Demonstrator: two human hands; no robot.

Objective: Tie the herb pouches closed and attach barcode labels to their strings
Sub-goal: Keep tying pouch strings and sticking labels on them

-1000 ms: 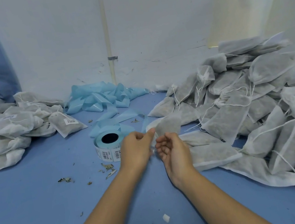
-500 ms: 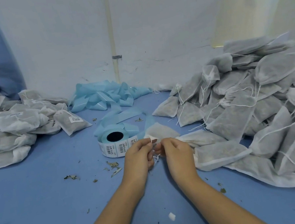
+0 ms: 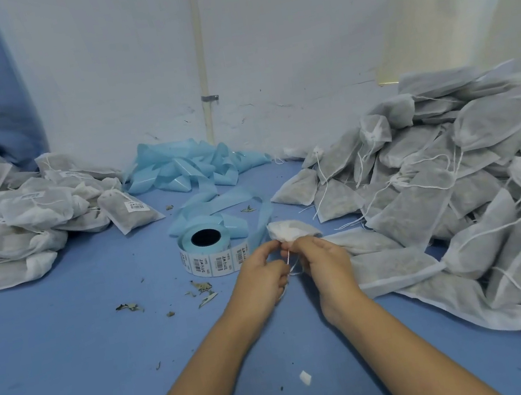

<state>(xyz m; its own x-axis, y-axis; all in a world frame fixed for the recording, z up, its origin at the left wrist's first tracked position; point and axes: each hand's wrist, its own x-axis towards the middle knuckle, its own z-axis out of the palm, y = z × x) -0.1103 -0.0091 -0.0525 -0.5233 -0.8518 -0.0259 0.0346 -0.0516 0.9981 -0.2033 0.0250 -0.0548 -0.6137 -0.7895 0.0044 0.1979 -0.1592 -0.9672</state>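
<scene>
one pouch [image 3: 287, 230] is held at its gathered neck just right of the label roll [image 3: 214, 253]; its string [image 3: 289, 263] is pinched by left hand [image 3: 260, 275] and right hand [image 3: 324, 261]. labelled pouches [image 3: 12, 220] are piled left; the untied heap [image 3: 441, 186] right looks bigger, so much is judged left.

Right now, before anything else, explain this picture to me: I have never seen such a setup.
There is no machine. A person wears a camera on the head, looking down at their own bare arms. The left hand and right hand both pinch the white drawstring of one herb pouch, apparently tying it. On the blue table lie a roll of barcode labels, a heap of blue backing tape, labelled pouches on the left, unlabelled pouches on the right, and scattered herb crumbs.
</scene>
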